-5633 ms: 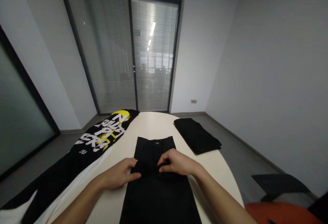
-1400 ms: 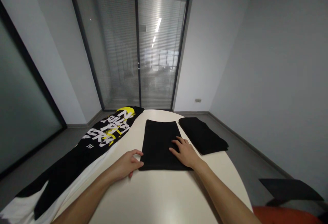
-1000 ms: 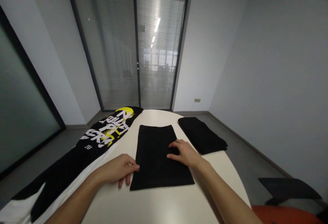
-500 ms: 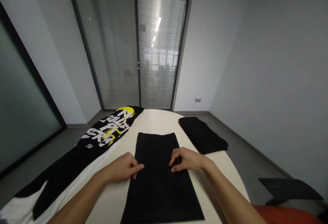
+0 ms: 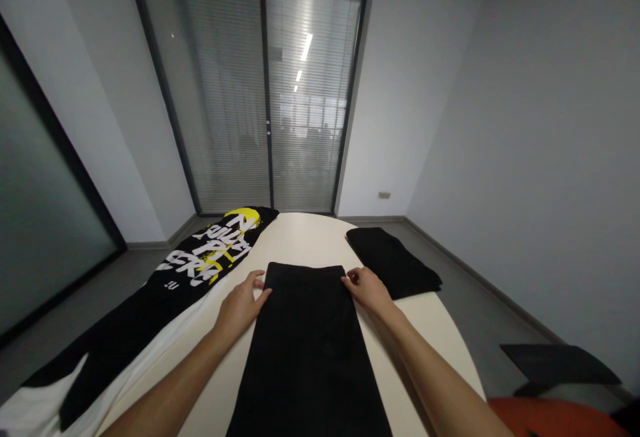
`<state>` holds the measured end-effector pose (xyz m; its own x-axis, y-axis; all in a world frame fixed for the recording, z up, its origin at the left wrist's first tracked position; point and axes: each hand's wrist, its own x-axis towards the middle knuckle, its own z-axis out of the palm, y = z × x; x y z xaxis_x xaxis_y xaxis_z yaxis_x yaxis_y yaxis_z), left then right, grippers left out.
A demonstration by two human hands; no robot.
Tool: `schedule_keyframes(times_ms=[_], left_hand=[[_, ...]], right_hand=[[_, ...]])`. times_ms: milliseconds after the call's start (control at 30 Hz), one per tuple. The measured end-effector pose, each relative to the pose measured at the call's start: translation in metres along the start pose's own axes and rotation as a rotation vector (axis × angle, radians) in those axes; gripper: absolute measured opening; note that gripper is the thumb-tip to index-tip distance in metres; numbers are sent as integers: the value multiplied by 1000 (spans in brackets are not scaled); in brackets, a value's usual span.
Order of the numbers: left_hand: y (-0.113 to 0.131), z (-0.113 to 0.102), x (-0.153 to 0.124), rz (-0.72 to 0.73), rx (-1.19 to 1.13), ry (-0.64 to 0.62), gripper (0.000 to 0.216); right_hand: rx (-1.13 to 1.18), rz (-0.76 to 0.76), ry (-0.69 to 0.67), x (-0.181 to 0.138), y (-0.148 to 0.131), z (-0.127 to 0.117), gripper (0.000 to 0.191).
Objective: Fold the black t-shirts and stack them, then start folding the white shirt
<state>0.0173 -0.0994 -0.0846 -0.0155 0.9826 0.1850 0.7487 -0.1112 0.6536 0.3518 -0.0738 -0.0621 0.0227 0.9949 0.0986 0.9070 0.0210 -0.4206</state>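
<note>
Cloth (image 5: 310, 350): black and flat on the worktop (image 5: 305, 237) in front of you, its near end running out of view.
Left hand (image 5: 240, 304): yours is at the cloth's far left corner, thumb on the edge; whether it pinches the fabric, you cannot tell.
Right hand (image 5: 373, 290): your fingers are bent at the far right corner; a pinch cannot be made out either.
Folded black garment (image 5: 395, 267): beyond your right hand.
Printed garment (image 5: 210, 250): along the worktop's left side, black with white and yellow lettering.
</note>
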Motion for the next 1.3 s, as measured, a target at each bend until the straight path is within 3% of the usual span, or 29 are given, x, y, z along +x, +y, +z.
schedule_keyframes(times_ms=[333,467,567,800,1100,1300], left_hand=[[-6,5,9,-21,-197,-74,37],[0,0,2,-138,-368,-267,26],[10,-6,-5,-277,-514,-295,35],[26,-21,-11,-449,-711,-249,42],[19,-26,-8,-629,-948,-367,34],[20,-31,-8,-641,-1058,-385,27]], right_hand=[[365,-44,-44,5,2,12,9],[668,53,-156,5,-1,11,16],[841,170,-215,6,-1,11,31],[750,200,-356,5,6,8,30],[941,281,-354,-3,-6,-5,30],[1010,254,-387,-7,-7,-11,35]])
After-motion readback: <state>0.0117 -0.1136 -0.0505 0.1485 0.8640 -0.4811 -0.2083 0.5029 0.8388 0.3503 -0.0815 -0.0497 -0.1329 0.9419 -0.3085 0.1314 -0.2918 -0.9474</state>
